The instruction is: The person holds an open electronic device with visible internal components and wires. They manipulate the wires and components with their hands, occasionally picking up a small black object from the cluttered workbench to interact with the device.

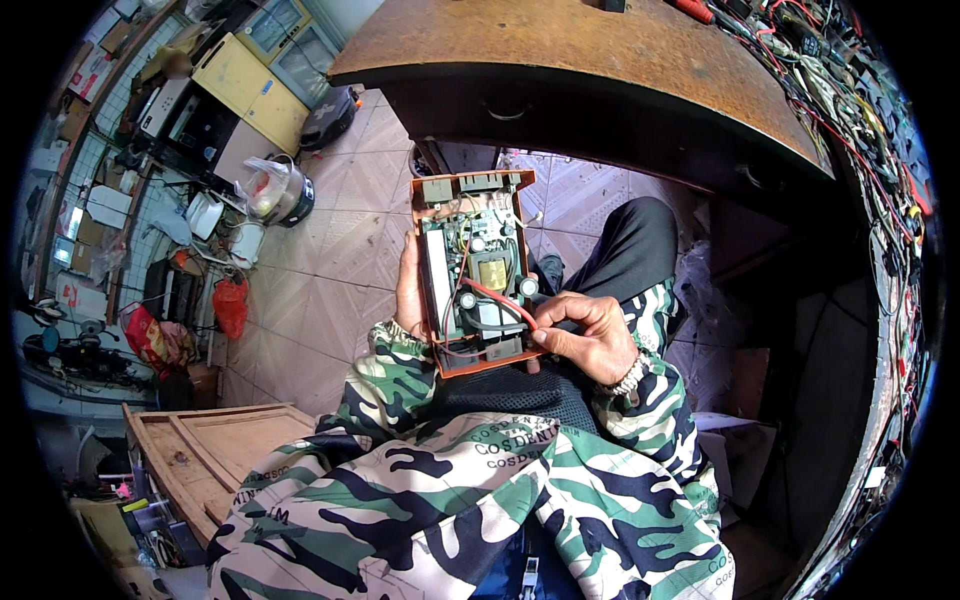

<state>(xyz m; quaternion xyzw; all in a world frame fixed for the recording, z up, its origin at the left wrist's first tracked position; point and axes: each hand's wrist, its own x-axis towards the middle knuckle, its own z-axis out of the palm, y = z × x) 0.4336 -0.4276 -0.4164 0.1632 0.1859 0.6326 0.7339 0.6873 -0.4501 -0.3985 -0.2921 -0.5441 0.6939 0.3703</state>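
An open orange-cased electronic unit (pixel 490 268) lies over my lap, tilted slightly, its circuit board, pale metal strip, yellow transformer and round capacitors exposed. My left hand (pixel 408 285) grips it along the left side, fingers partly hidden behind the case. At the lower right of the unit, my right hand (pixel 585 335) has thumb and forefinger pinched on a thick red wire (pixel 500 298). A dark thick wire runs below that one, and thinner wires cross the board.
A worn wooden desk (pixel 560 50) with dark drawers stands ahead; tangled cables (pixel 840 100) crowd the right. Left are cluttered shelves (pixel 90 200), a bucket (pixel 285 195), a red bag (pixel 229 305) and a wooden panel (pixel 200 450). My camouflage-covered forearms rise from below over the tiled floor.
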